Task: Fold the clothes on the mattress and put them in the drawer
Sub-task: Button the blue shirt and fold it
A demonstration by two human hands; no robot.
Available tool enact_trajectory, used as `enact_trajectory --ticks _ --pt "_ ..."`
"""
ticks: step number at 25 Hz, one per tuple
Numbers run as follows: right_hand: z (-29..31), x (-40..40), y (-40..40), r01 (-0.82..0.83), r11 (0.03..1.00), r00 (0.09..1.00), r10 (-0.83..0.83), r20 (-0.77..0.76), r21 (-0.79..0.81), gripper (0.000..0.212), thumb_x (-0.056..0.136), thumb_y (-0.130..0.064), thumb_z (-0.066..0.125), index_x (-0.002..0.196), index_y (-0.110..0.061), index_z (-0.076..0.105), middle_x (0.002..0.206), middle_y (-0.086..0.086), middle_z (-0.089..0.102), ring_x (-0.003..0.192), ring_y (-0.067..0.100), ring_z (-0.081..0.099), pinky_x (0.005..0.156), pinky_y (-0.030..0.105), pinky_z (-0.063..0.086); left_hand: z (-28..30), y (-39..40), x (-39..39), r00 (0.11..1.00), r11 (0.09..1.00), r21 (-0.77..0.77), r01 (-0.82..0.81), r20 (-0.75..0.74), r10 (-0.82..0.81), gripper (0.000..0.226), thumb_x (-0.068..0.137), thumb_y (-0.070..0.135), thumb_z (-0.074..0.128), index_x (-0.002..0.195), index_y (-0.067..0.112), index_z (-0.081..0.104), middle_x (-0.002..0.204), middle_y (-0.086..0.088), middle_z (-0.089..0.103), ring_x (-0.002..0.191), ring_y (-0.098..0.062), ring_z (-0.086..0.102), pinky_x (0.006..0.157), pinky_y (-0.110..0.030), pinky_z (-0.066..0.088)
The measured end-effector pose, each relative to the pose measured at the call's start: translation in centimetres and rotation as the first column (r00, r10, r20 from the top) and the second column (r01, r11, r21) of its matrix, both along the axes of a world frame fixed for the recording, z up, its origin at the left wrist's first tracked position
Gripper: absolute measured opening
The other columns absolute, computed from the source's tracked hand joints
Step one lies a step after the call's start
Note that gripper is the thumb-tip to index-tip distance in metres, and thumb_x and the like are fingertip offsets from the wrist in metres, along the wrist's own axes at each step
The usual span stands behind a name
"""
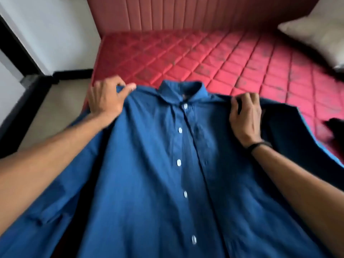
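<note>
A blue button-up shirt (pixel 160 164) with white buttons is spread front-up, its collar pointing away from me over the red quilted mattress (pixel 204 54). My left hand (pixel 106 99) pinches the shirt's left shoulder between thumb and fingers. At the right shoulder, my right hand (pixel 244 116) grips the cloth with curled fingers; a dark band circles that wrist. The shirt's sleeves trail off to both sides near me. No drawer is in view.
A red padded headboard (pixel 186 13) stands at the far end. A pale pillow (pixel 320 36) lies at the mattress's far right. A dark garment (pixel 335 125) shows at the right edge. A beige floor (pixel 55 108) and white wall lie to the left.
</note>
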State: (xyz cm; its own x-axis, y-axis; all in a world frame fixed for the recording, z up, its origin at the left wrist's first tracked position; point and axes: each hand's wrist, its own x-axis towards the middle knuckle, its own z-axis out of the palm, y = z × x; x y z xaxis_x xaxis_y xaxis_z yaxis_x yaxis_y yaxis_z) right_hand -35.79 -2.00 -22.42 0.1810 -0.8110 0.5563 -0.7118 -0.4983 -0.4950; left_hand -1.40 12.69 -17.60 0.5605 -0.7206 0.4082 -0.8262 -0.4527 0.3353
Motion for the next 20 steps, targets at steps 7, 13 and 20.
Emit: enact_trajectory --ticks 7,13,20 --pt "1.7 2.3 5.5 -0.157 0.895 0.980 0.192 -0.043 0.418 0.050 0.090 -0.031 0.071 0.136 -0.015 0.062 0.133 0.012 0.062 0.118 0.026 0.063 0.106 0.035 0.047 -0.4 3.3 -9.8 0.885 0.872 0.191 0.450 -0.221 -0.409 0.031 0.083 0.050 0.070 0.106 0.029 0.069 0.090 0.001 0.071 0.089 -0.024 0.066 0.083 -0.034 0.050" --pt "2.3 -8.7 28.1 -0.043 0.709 0.823 0.424 -0.377 0.704 0.048 0.077 -0.046 0.083 0.117 -0.029 0.063 0.107 -0.001 0.057 0.103 0.025 0.063 0.088 0.040 0.053 -4.5 23.7 -26.8 0.831 0.755 0.444 0.483 -0.504 -0.236 0.052 0.083 0.072 0.065 0.116 0.034 0.049 0.114 0.007 0.059 0.108 -0.025 0.061 0.088 -0.039 0.047" --pt "3.0 -12.8 35.5 0.187 0.761 0.845 0.198 -0.497 0.621 0.031 0.084 -0.013 0.060 0.114 -0.020 0.059 0.111 0.007 0.060 0.106 0.037 0.062 0.075 0.042 0.050 -4.3 28.5 -31.4 0.910 0.873 0.374 0.314 -0.380 -0.164 0.036 0.088 0.022 0.066 0.124 0.026 0.058 0.117 -0.002 0.064 0.107 -0.029 0.064 0.086 -0.039 0.050"
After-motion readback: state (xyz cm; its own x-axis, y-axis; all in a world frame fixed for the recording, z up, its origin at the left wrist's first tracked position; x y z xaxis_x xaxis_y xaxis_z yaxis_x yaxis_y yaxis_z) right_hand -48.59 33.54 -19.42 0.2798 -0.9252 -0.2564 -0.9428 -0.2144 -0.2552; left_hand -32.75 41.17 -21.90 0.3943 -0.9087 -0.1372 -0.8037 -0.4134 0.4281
